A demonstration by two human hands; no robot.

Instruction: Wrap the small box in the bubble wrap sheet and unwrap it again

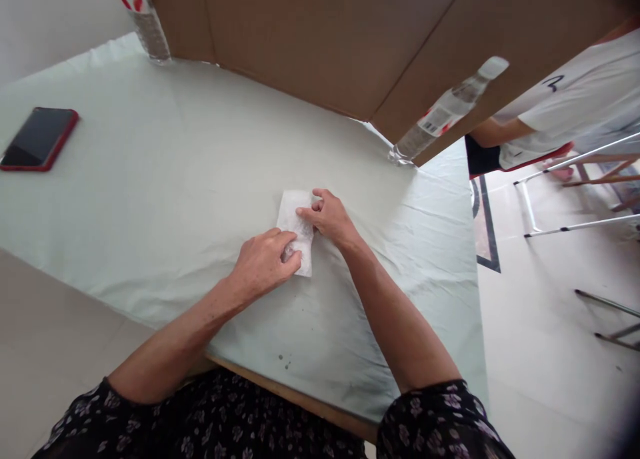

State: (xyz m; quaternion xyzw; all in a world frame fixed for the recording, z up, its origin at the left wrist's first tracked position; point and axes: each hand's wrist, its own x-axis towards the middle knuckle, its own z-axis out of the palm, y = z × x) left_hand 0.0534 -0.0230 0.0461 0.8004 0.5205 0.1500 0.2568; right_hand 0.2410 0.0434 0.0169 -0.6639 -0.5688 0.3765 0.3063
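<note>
A small white, crinkled, folded tissue (296, 205) lies on the light green tablecloth in front of me, its long side running away from me. My left hand (267, 255) is curled over its near left part, with thumb and fingers closed on it. At the far right edge, my right hand (327, 217) grips the tissue, thumb on top and the curled fingers beside it. Some of the tissue's lower part is hidden beneath my left fingers, and I cannot tell whether anything is wrapped inside it.
A brown cardboard panel (310, 39) stands across the table's far side. Clear plastic bottles stand against it, one on the left (150, 35) and one on the right (440, 119). A red-cased phone (37, 139) lies at far left. Beyond the right edge sits a person (575, 99).
</note>
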